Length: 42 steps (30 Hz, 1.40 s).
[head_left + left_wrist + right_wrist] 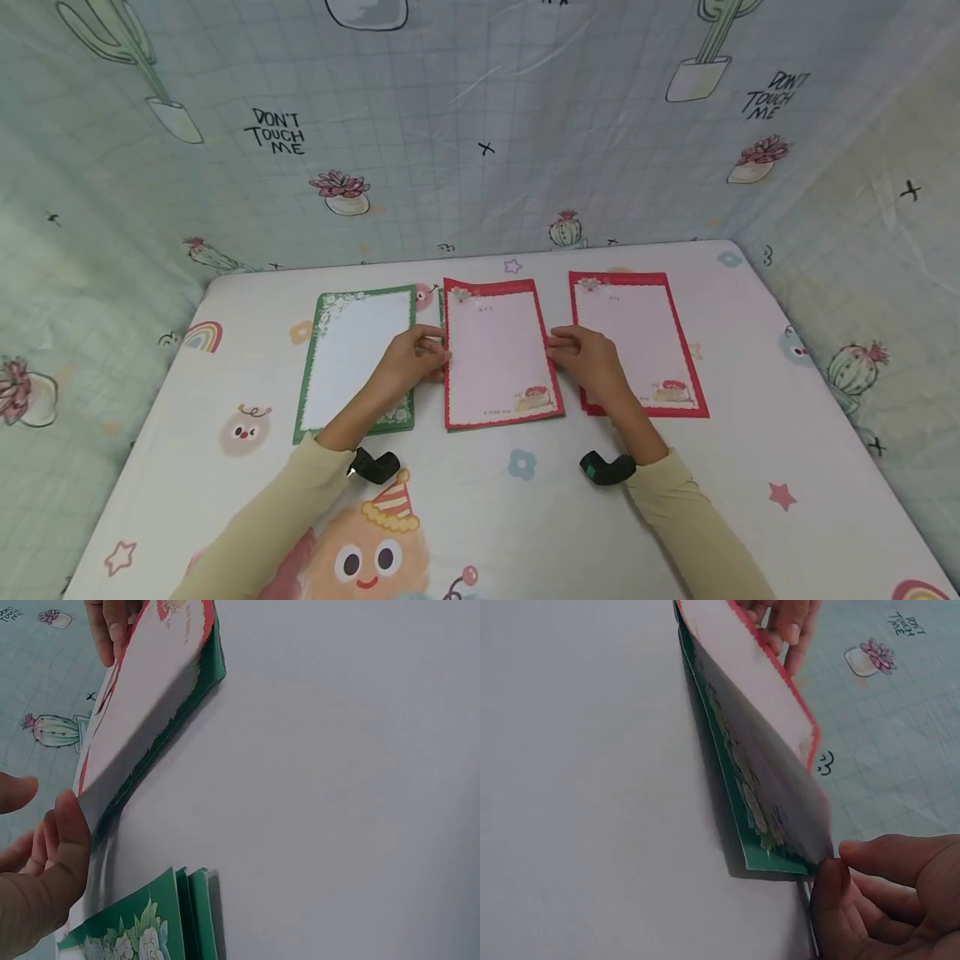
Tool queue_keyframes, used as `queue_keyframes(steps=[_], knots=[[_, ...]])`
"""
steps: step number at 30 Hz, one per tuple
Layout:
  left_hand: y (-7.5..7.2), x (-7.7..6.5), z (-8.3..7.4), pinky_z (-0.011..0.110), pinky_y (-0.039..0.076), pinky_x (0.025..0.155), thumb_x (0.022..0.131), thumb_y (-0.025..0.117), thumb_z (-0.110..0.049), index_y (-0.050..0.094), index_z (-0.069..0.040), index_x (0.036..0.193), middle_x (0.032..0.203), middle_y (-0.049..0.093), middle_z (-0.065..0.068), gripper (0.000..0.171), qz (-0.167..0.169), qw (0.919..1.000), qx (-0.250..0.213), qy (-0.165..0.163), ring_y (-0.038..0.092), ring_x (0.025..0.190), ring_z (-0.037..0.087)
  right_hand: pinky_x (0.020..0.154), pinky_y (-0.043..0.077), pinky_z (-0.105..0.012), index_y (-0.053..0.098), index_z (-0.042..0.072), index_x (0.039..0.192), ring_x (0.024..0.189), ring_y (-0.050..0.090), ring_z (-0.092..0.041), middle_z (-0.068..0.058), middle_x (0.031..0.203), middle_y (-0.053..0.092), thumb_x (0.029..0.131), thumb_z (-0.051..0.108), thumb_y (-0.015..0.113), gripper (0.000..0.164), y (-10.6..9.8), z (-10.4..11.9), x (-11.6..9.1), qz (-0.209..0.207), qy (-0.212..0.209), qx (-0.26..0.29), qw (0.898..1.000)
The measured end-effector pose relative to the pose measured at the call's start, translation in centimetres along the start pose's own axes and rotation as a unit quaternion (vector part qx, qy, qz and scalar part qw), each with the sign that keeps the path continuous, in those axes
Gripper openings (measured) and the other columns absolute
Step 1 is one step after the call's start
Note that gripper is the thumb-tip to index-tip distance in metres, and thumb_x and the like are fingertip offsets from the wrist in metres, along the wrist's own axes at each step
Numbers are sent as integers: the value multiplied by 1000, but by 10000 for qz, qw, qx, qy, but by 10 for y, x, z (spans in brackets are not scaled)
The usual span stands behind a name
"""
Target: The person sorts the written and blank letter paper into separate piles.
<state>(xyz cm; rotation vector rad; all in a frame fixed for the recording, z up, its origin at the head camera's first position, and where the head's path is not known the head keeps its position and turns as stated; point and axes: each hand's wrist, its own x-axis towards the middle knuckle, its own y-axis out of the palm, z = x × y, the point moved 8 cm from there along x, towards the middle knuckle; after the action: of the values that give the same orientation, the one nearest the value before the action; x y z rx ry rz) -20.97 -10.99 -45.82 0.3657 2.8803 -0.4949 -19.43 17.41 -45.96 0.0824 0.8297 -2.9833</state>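
Note:
A sheet of red-bordered letter paper with a cake drawing lies between my hands, over a green-bordered sheet whose edge shows beneath it. My left hand holds its left edge, one digit standing off the paper in the left wrist view. At the right edge, my right hand pinches the sheet between thumb and finger. A gap shows between red and green sheets in the right wrist view. On the left is a green-bordered stack, and on the right, partly behind my right forearm, a red-bordered stack.
The papers lie on a white tablecloth printed with cartoon figures. A curtain with cactus drawings hangs behind the table and along both sides. A black wrist device sits at the right cuff, another device at the left.

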Motion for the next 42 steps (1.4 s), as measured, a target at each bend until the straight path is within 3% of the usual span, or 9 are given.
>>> queue_keyframes(steps=[5,10,14,17,22,28,32,38,42], knots=[[0,2,-4,27,58,72,98,70,-12,58,1,125,105,58,13,33,-85,9998,91,135,64,82,21,91,59,-35,64,6,134,97,73,-22,-11,114,73,97,21,72,41,1,-1,-1,232,146,378,9989],[2,3,-1,24,51,73,96,71,-14,58,0,122,108,59,12,32,-206,9989,423,70,58,89,21,89,59,-33,66,7,133,93,73,-19,-10,111,72,97,25,71,40,6,-1,2,410,202,411,9981],[1,1,-1,34,55,92,96,71,-12,51,-1,134,125,56,16,44,-330,9973,656,-53,56,110,28,90,58,-35,64,5,134,93,73,-19,-11,112,73,97,26,71,43,9,-1,1,534,276,384,9975],[0,0,-2,46,50,107,97,70,-12,44,-2,144,141,48,19,55,-337,9964,766,-135,48,131,34,92,58,-37,62,4,136,94,73,-19,-12,115,72,98,26,70,44,9,-1,-1,555,356,405,9970],[-2,-2,-6,56,43,111,98,67,-13,34,-3,153,155,37,23,65,-267,9962,743,-356,38,144,39,92,59,-35,61,1,137,95,74,-21,-15,118,72,98,24,69,45,10,-1,-1,611,385,477,9962],[-3,-3,-3,54,45,110,99,67,-16,28,-5,157,158,35,19,71,-171,9972,425,-597,42,140,38,90,59,-33,59,0,138,94,75,-22,-17,119,71,98,22,70,46,11,1,-2,682,407,570,9952],[-1,-1,0,48,49,107,99,65,-14,28,-1,156,152,41,19,70,-104,9978,223,-608,49,132,35,88,60,-32,58,-3,138,95,75,-24,-19,119,70,98,19,70,46,12,-1,-2,724,435,813,9931],[4,2,2,33,55,94,102,58,-6,41,7,149,135,53,21,51,134,9991,85,-382,59,111,28,91,59,-32,56,0,141,98,72,-23,-16,118,68,98,21,69,49,14,0,0,681,343,776,9941],[5,2,2,23,54,83,102,59,-6,51,8,142,128,58,20,43,80,9997,103,-222,61,103,24,91,58,-33,59,4,139,98,69,-24,-13,116,68,98,23,70,46,13,3,0,531,231,510,9970]])
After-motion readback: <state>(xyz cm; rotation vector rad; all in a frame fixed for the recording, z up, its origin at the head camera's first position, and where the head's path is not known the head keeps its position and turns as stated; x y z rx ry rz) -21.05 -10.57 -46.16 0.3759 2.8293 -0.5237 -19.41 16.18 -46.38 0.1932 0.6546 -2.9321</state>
